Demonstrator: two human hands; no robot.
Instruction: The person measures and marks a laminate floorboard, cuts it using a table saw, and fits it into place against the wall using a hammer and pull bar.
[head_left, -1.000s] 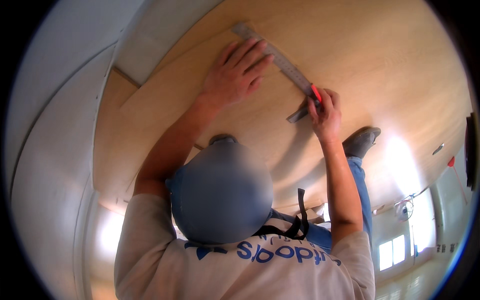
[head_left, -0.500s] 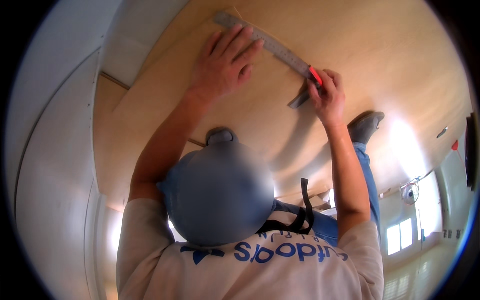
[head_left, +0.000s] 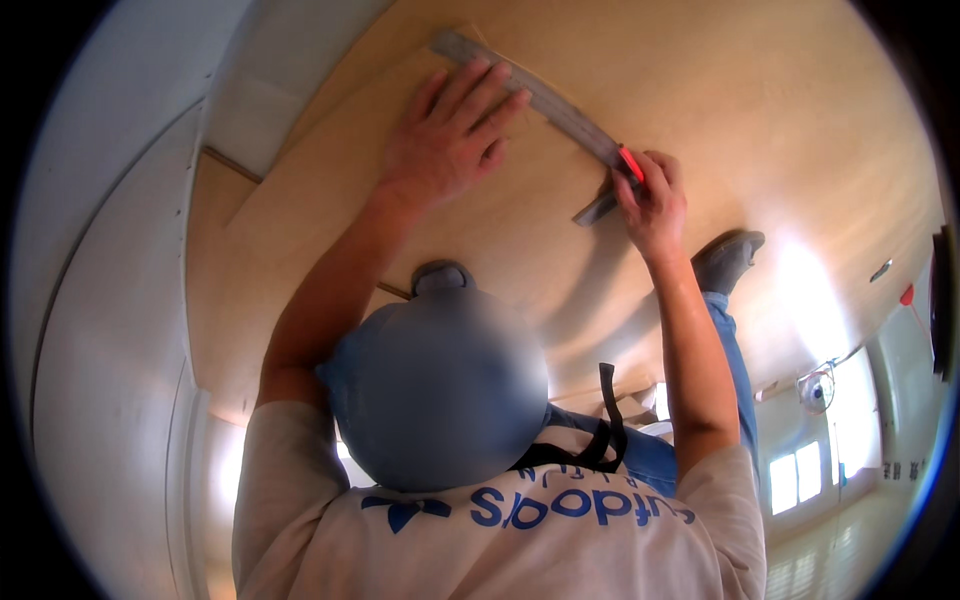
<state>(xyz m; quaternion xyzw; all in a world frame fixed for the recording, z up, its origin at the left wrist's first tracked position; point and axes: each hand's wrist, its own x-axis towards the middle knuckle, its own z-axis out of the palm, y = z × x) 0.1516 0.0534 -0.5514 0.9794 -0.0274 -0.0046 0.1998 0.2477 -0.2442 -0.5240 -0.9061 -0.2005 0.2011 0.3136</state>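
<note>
under the left hand (head_left: 445, 140) lies a pale tan plywood sheet (head_left: 700, 90) with faint grain and a grey metal ruler (head_left: 540, 95) along its fingertips. the right hand (head_left: 652, 205) pinches a bright red pencil (head_left: 631, 163). below both hands show a white shirt (head_left: 500, 540) with blue print and blue jeans (head_left: 735, 370).

Red pencil (head_left: 631, 163) further along ruler (head_left: 540, 98)

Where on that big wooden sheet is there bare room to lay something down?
The plywood sheet lies bare right of the metal ruler, and below the left hand toward the shoe. It is crowded along the ruler, where the right hand holds a red-tipped tool.
</note>
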